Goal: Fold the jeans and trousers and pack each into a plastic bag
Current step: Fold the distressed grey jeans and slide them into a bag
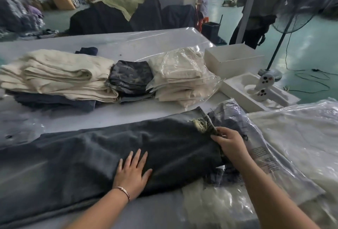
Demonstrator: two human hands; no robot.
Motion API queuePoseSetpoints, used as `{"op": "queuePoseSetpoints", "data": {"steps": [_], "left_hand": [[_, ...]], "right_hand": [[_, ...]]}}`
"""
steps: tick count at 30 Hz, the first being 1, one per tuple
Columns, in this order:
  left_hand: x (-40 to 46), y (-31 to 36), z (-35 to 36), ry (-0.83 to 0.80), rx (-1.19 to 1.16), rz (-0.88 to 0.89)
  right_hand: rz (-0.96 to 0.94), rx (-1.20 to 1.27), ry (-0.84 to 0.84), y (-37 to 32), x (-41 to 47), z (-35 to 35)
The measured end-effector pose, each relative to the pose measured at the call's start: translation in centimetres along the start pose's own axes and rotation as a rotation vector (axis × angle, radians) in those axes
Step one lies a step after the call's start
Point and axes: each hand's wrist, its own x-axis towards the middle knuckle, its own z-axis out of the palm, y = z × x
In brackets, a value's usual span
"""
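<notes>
Dark grey-blue jeans (87, 155) lie stretched left to right across the near side of the table. My left hand (132, 173) presses flat on them near the middle, fingers spread. My right hand (231, 144) pinches the frayed right end of the jeans (206, 124). Under that end and my right forearm lies a printed plastic bag (263, 157) holding dark denim. Further right is a heap of clear plastic bags (301, 131).
Behind the jeans sit a stack of folded cream trousers (60, 75), a folded dark patterned pair (130, 76) and bagged cream trousers (182, 75). White boxes (232, 58) and a tray with two controllers (263, 86) stand at the right. A standing fan (294, 18) is beyond the table.
</notes>
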Motion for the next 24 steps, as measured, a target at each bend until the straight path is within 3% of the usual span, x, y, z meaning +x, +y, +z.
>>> {"op": "queuePoseSetpoints", "data": {"steps": [2, 6, 9, 13, 17, 24], "left_hand": [[-0.6, -1.0, 0.1, 0.002, 0.007, -0.026], [-4.2, -2.7, -1.6, 0.18, -0.089, 0.039], [-7.6, -5.0, -0.2, 0.286, -0.049, 0.109], [-10.0, -8.2, 1.2, 0.429, -0.053, -0.009], [-10.9, -10.1, 0.9, 0.439, -0.002, 0.005], [-10.6, -12.1, -1.9, 0.327, 0.03, 0.091]], "right_hand": [[0.091, -0.016, 0.014, 0.2, 0.4, 0.1], [0.338, 0.035, -0.099, -0.3, 1.4, -1.0], [0.351, 0.15, -0.174, -1.5, 1.7, -1.1], [0.41, 0.186, -0.245, -2.7, 2.4, -0.2], [0.493, 0.324, -0.382, -4.0, 3.5, -0.4], [0.509, 0.136, -0.283, -3.1, 3.5, -0.3]]}}
